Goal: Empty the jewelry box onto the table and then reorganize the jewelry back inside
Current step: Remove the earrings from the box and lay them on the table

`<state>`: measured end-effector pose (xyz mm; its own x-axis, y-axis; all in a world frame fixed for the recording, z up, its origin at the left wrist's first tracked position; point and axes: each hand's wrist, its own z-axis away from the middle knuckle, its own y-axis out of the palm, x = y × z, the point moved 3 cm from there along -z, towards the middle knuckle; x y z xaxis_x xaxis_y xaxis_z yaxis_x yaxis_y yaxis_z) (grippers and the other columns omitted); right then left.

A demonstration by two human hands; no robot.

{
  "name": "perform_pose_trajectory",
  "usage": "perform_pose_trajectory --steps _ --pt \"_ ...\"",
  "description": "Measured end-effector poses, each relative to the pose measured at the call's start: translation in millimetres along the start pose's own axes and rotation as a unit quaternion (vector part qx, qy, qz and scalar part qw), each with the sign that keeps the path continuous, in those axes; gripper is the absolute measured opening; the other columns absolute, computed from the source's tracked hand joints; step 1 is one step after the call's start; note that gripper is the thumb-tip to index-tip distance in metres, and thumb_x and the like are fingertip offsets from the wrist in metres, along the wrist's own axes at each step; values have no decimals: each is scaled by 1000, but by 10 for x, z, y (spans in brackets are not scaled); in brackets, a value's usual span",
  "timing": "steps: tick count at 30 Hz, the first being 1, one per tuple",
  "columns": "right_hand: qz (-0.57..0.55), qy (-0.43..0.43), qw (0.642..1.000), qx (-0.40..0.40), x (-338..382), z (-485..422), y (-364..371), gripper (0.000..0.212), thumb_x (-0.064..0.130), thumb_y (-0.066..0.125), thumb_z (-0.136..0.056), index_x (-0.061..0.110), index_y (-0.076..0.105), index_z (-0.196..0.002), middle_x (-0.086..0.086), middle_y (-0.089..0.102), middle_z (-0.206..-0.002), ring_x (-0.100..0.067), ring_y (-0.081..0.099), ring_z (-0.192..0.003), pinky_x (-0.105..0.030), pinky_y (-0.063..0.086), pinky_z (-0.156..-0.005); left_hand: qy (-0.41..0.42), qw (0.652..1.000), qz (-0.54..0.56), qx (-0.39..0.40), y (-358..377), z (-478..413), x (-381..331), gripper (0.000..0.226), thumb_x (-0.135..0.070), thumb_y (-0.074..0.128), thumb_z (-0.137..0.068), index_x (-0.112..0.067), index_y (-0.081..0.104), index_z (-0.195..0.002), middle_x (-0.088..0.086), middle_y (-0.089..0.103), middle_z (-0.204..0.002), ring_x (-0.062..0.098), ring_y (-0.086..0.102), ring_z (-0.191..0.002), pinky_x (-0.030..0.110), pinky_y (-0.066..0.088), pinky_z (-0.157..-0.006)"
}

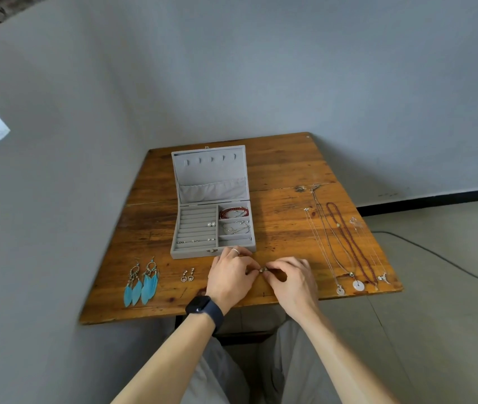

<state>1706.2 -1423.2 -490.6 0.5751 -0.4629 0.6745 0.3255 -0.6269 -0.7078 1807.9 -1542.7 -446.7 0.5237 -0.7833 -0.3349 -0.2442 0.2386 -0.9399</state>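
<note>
Head view, seated person at a wooden table [284, 170] set against a grey wall.

The grey jewelry box [191, 253] stands open at the table's middle, lid upright. Its ring rolls hold a pair of pearl studs [211, 224]. Its right-hand compartments hold a red bead bracelet [234, 212] at the back and a silver bangle [236, 228] in the next one.

Just in front of the box, the left hand [230, 277] and right hand [291, 277] meet fingertip to fingertip. Both pinch one small metal piece [263, 269], which the fingers mostly hide; its kind cannot be told. The left hand's knuckles cover the box's near right corner. That hand wears a ring [235, 251], and a dark smartwatch [199, 305] sits on its wrist.

To the left lie blue feather earrings [141, 282] and, nearer the hands, a pair of small drop earrings [188, 276]. To the right, well apart from the box, necklaces lie stretched out side by side. They include thin silver chains [320, 246], a dark red beaded necklace [348, 240] and a white disc pendant [358, 285].

A cable [435, 252] crosses the floor beyond the table's right edge.
</note>
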Motion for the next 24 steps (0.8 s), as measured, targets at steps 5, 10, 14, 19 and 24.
perform_pose_trajectory --steps 5,10,14,19,24 --pt "-3 11 1000 7 -4 -12 0 20 40 71 -88 30 75 -105 17 64 -109 -4 42 -100 -20 35 -80 -9 1000 -5 -1 6 -4 -7 25 -40 56 -97 -36 70 -118 -13 54 -134 12 41 -128 32 34 -106" --pt "-11 12 1000 12 -14 -10 -13 19 38 71 -88 29 75 -104 16 63 -109 -4 42 -99 -20 35 -80 -3 1000 -10 0 14 -28 -45 28 -42 56 -96 -36 70 -119 -13 55 -133 12 42 -128 32 33 -106" --pt "-16 9 1000 19 -14 -12 -31 18 38 71 -88 30 75 -104 16 63 -108 -5 43 -101 -20 34 -81 3 1000 -26 7 26 -31 -61 29 -43 54 -97 -36 69 -121 -12 55 -134 13 42 -128 33 32 -107" --pt "-10 -3 1000 23 -16 6 -64 21 37 72 -87 28 74 -106 14 64 -110 -6 43 -102 -20 35 -84 9 998 -52 28 8 -14 -74 34 -45 53 -95 -36 64 -127 -9 55 -135 15 42 -130 36 30 -110" --pt "-20 9 998 64 -11 5 -112 27 33 71 -89 29 70 -115 17 59 -114 -4 42 -107 -19 34 -89 28 997 -72 27 -96 17 -58 36 -44 52 -96 -35 62 -129 -8 58 -134 15 45 -128 34 28 -112"
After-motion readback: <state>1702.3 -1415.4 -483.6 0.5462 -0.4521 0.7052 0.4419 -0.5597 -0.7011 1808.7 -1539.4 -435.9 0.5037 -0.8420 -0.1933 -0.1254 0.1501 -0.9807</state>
